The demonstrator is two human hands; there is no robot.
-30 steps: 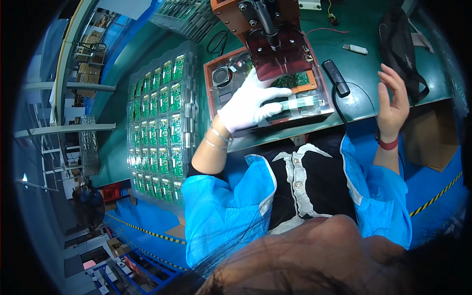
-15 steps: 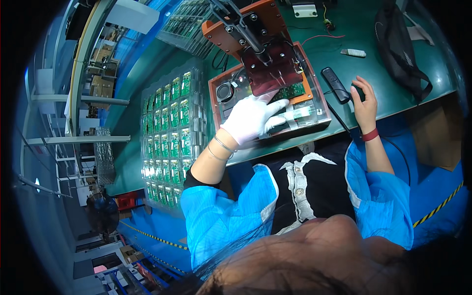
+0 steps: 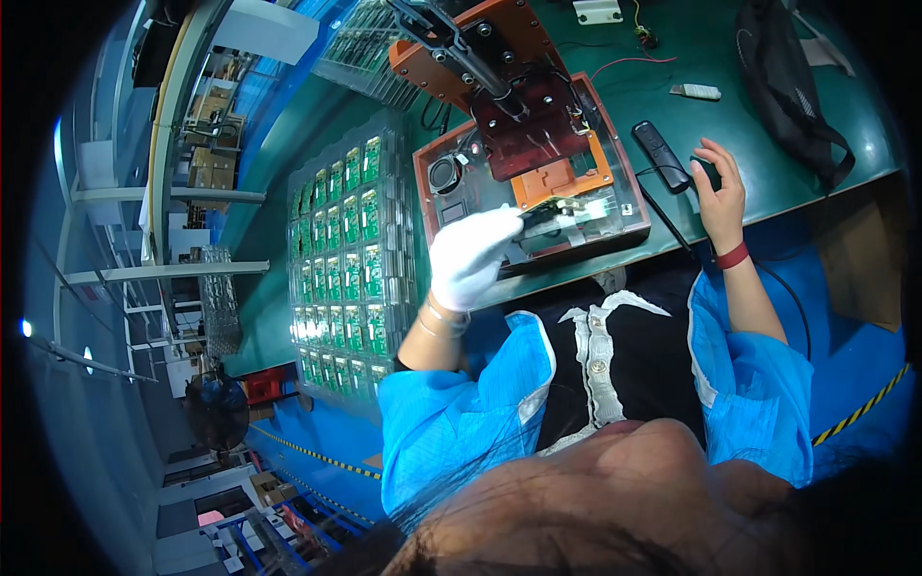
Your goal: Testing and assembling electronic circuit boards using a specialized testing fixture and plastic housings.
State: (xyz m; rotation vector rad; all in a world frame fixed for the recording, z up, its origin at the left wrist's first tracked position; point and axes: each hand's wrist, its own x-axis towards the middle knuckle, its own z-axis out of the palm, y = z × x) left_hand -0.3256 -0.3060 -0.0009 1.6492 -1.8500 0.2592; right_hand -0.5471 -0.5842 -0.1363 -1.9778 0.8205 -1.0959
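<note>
In a white glove, my left hand (image 3: 471, 257) pinches a green circuit board (image 3: 547, 208) by its left end. The board is tilted above the near part of a test fixture (image 3: 420, 182), a reddish-framed box with a clear top. Behind it the orange nest (image 3: 560, 180) of the fixture shows with no board in it. A dark red press plate (image 3: 533, 149) on a lever clamp is raised over that nest. My bare right hand (image 3: 722, 197) rests open at the table edge, fingers apart, beside a black handheld device (image 3: 661, 154) and holding nothing.
Left of the fixture stand stacked clear trays (image 3: 397, 206) with rows of green circuit boards (image 3: 336, 254). More trays (image 3: 370, 58) lie farther back. A white-handled cutter (image 3: 696, 91), a red wire (image 3: 629, 60) and a black mesh bag (image 3: 788, 86) lie at the right.
My left hand has drawn back toward me and left, lifting the circuit board out of the orange nest. My right hand has stayed open in about the same place.
</note>
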